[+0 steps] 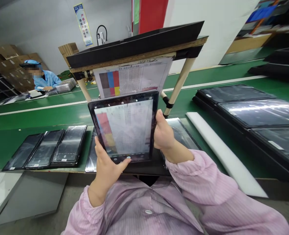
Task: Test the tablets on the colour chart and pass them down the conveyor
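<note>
A tablet (124, 129) with its camera screen lit is held up between my two hands. My left hand (107, 161) grips its lower left corner, the thumb at the round shutter button on the screen. Closed around the right edge is my right hand (164, 132), thumb up; its other fingers are hidden behind the tablet. On the screen shows a blurred picture of coloured blocks and text. Behind the tablet hangs a printed sheet (132, 78) with colour blocks, fixed under a shelf frame (183, 78) of pale pipes.
Several dark tablets (69, 143) lie in a row at left. A white foam strip (222, 150) and black trays (232, 114) holding flat screens are at right. A black tray (139, 42) tops the frame. Across the green bench (68, 114) a co-worker (42, 76) sits near cardboard boxes (14, 65).
</note>
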Demonstrator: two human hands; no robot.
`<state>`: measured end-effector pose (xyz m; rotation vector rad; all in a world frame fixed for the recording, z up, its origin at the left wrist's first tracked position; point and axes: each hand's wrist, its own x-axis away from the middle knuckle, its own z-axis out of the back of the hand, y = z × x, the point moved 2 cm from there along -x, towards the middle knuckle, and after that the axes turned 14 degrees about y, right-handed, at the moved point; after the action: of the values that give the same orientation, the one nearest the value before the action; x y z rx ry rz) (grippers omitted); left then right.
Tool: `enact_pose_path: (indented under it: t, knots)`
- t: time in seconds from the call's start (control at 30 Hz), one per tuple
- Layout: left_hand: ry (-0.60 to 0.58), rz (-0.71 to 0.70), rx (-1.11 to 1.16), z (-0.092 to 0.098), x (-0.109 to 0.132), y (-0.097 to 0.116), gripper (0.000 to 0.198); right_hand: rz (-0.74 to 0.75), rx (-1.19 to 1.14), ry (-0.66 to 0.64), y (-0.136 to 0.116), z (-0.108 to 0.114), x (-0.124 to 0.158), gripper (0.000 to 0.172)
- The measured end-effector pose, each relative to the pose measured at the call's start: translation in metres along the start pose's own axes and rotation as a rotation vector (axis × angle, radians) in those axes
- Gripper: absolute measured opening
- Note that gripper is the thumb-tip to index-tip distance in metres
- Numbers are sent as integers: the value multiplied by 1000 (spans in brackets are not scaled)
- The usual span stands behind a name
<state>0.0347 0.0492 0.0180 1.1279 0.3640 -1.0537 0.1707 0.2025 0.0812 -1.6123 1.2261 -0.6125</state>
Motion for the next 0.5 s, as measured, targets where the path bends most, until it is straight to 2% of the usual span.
enact_pose_path:
  t: [0.27,0.5]
  knots:
    - [42,-46,-18,-2,-1,-1,138,29,-44,41,2,1,-3,74]
    - [37,2,25,-3,-2,0,140,58,-14,75,3,3,-4,72]
